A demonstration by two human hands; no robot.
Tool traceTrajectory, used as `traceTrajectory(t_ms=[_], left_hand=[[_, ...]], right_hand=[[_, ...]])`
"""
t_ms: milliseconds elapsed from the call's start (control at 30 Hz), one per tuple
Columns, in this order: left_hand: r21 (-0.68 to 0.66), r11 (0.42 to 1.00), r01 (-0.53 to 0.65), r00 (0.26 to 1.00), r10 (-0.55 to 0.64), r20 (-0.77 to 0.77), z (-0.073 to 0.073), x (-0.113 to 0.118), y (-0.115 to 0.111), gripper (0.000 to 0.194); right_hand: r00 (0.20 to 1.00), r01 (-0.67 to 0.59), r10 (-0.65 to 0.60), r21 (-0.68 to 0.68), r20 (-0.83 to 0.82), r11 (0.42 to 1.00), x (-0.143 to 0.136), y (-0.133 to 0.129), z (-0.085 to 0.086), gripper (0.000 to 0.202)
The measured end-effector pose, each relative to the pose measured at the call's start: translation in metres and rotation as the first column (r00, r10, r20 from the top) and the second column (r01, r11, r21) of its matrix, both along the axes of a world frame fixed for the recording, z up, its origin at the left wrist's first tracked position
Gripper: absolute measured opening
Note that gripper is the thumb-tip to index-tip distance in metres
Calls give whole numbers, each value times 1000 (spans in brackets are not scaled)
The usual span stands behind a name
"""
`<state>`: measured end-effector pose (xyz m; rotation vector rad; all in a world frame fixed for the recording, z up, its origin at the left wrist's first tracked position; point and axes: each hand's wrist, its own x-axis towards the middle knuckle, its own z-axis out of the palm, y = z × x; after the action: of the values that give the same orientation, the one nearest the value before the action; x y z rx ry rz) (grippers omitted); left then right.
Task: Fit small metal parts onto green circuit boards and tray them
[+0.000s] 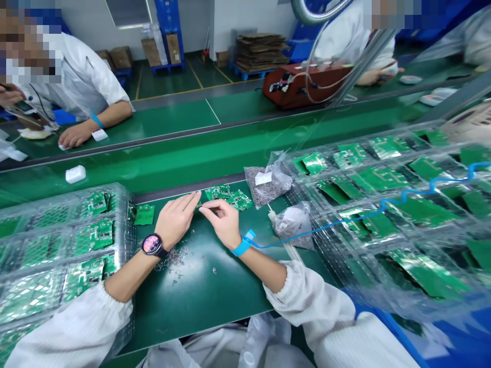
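My left hand (175,220), with a black watch at its wrist, lies over the green mat (199,296), its fingers together and pointing to the upper right. Whatever is under those fingers is hidden. Close to its fingertips my right hand (222,220) is pinched, with a blue strap on that wrist; what it holds is too small to make out. Green circuit boards (240,199) lie just beyond my hands, and one more board (144,214) is left of my left hand. Many small metal parts (174,258) are scattered below my left hand.
Clear trays of boards stand left (125,204) and right (307,194). Two bags of small parts (264,191) (294,225) lie beside the right tray. A blue coiled cord (345,220) crosses that tray. People sit across the green belt (192,153).
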<state>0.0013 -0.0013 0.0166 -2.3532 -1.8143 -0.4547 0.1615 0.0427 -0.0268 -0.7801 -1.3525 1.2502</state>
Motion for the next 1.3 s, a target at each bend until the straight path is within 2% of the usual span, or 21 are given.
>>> traceTrajectory(t_ms=[167,433,667,933,1167,1300], left_hand=[[-10,1000,-17,1000,17,-18,-6,2,0,48],[-83,993,-87,996,85,-31,-14,9,-1,49],[-112,986,-123,992,120,-29,-13,10,-2,47],[-110,987,-114,993,111,-29,-11,8,-1,47],[-105,993,-52,996,44,-73,-13,7,-2,47],[-111,992,-66,996,58,-74,-14,7,-2,47]], right_hand=[[999,31,-31,-13,13,999,-2,-2,-1,15],[996,38,-52,-179,-78,983,-8,-3,-5,33],[996,-23,9,-163,-89,986,-8,2,-11,32],[995,-35,16,-185,-102,982,-8,2,-11,35],[992,-15,-12,-212,-125,977,-10,-1,-17,40],[991,-36,5,-229,-134,973,-10,0,-16,40]])
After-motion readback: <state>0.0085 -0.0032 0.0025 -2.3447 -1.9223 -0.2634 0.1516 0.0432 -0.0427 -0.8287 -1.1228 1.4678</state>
